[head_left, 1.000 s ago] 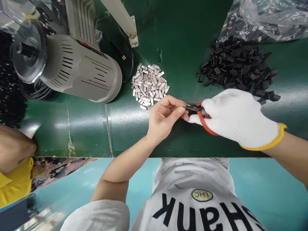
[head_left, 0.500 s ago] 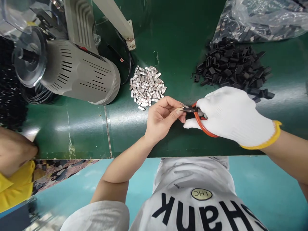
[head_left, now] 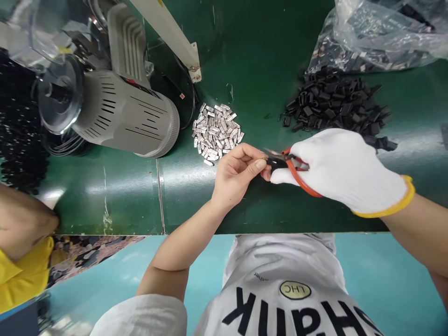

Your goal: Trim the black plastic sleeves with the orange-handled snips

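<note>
My bare left hand (head_left: 235, 175) is closed in a pinch above the near part of the green table. Whatever sits between its thumb and fingertips is too small and covered to name. My right hand (head_left: 346, 170), in a white knit glove with a yellow cuff, is closed on red-handled scissors (head_left: 301, 179). Their blades point left, slightly parted, right at the left fingertips. Just beyond the left hand lies a pile of small silver metal connector pieces (head_left: 217, 130). A heap of short black plastic sleeves (head_left: 336, 100) lies beyond the gloved hand.
A grey machine (head_left: 122, 112) with a clear round disc stands at the left, near a slanted metal bracket (head_left: 171, 32). A clear plastic bag of small parts (head_left: 378, 42) rests at the far right. Another person's arm (head_left: 26, 221) reaches in at the left edge.
The scissor blades have parted from nearly closed, and the gloved hand has shifted slightly right. My left hand keeps its pinch. The whole view has moved a little.
</note>
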